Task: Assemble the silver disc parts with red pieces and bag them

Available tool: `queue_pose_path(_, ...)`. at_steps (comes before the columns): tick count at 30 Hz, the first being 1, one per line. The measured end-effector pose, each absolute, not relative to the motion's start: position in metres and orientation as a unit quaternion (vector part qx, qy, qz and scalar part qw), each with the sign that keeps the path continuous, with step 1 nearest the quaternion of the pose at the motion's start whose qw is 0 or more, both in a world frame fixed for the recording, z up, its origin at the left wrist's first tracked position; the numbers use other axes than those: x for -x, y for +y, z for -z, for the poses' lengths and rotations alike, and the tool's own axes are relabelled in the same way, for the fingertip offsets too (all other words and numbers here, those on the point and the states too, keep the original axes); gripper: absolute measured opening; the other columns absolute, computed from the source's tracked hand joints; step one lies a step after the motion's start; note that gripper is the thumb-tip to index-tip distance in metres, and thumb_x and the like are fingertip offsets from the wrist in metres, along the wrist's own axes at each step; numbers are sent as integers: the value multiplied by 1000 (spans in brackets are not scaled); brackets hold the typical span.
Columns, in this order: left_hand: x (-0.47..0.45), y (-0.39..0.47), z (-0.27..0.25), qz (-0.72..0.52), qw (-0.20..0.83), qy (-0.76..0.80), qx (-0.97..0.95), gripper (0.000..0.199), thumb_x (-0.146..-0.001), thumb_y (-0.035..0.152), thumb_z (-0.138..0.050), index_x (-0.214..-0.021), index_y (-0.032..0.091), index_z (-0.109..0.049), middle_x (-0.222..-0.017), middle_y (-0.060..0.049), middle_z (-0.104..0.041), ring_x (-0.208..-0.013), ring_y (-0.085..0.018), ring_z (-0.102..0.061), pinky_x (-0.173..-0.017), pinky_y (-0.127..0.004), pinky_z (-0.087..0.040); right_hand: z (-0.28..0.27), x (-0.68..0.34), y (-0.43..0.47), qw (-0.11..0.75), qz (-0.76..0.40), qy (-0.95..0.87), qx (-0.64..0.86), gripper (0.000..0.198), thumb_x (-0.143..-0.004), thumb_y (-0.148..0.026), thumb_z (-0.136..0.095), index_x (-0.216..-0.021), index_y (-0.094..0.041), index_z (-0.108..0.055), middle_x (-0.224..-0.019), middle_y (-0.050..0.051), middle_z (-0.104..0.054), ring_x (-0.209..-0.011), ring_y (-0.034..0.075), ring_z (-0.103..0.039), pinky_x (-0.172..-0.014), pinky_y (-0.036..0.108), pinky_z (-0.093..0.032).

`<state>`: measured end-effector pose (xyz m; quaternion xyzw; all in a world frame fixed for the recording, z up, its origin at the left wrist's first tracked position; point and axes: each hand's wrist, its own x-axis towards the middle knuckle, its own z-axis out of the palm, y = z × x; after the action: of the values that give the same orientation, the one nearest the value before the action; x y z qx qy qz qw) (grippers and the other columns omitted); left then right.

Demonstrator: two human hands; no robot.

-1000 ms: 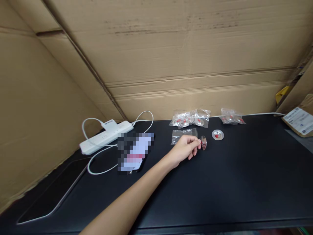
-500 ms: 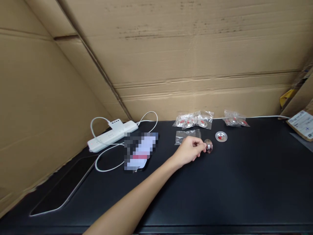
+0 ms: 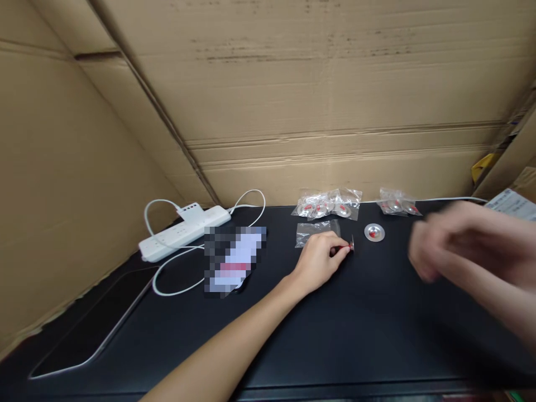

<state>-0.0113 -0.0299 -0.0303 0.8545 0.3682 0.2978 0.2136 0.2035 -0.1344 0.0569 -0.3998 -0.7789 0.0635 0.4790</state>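
Observation:
My left hand (image 3: 319, 258) is closed in a pinch just above the black tabletop. Between thumb and fingertips it grips a small silver metal disc (image 3: 352, 243), seen nearly edge-on, with a bit of red at the fingers. A second round metal disc (image 3: 374, 232) with a red spot in its middle lies flat to the right. Just behind the left hand is a clear plastic bag (image 3: 312, 231), flat on the table. My right hand (image 3: 456, 245) is over the table at the right, smeared by motion; its fingers look bent, but I cannot make out anything in them.
Several bagged metal discs with red parts (image 3: 324, 205) lie against the cardboard wall (image 3: 318, 111), with another bagged group (image 3: 397, 202) farther right. At the left are a white power strip (image 3: 184, 231), a phone (image 3: 237, 259) and a dark tablet-like panel (image 3: 92, 324). A labelled package (image 3: 513, 204) sits far right.
My right hand has come into view from the right. The disc in my left hand has turned from showing its face to nearly edge-on. The whole view has shifted slightly.

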Motion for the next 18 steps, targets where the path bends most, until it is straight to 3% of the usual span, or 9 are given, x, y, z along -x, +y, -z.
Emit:
queue_pose_path(2,13,-27,30,-291,190,372,-861,21,-90,24,-57,-90,18,-77,-85,-6,-68,-77,-18,-60,-74,-30,-46,-49,-214,-97,389,-13,-807,444,10,-89,-18,-61,-83,-24,-66,-75,4,-67,-62,17,-60,-57,29,-48)
queue_pose_path(4,14,-26,30,-280,167,374,-868,19,-89,22,-58,-89,20,-77,-85,-6,-67,-81,-20,-60,-78,-32,-46,-30,-228,-58,272,40,-835,476,8,-85,-17,-60,-87,-21,-67,-78,4,-67,-65,19,-59,-62,32,-46)
queue_pose_path(6,15,-26,29,-268,155,373,-875,19,-88,20,-58,-90,21,-77,-84,-5,-67,-84,-21,-60,-80,-33,-46,-5,-240,-30,229,34,-838,494,14,-88,-21,-57,-96,-18,-68,-90,8,-68,-74,20,-62,-68,33,-47)
queue_pose_path(9,16,-28,28,-260,145,374,-878,17,-86,18,-58,-87,20,-75,-83,-4,-65,-83,-20,-60,-81,-34,-46,29,-250,-15,258,-25,-813,522,23,-92,-29,-52,-103,-16,-67,-86,7,-67,-70,19,-60,-67,32,-46)
queue_pose_path(13,15,-31,27,-271,133,392,-869,18,-86,16,-55,-84,18,-73,-83,-4,-64,-82,-20,-59,-78,-33,-47,45,-250,-19,286,-93,-782,546,19,-89,-31,-53,-87,-18,-66,-74,5,-65,-64,17,-57,-63,31,-43)
queue_pose_path(18,14,-31,26,-309,136,422,-841,18,-85,15,-54,-80,17,-71,-81,-4,-64,-78,-18,-59,-72,-31,-47,38,-244,-24,419,-232,-690,542,21,-85,-38,-60,-80,-18,-60,-67,3,-60,-60,16,-55,-57,29,-43)
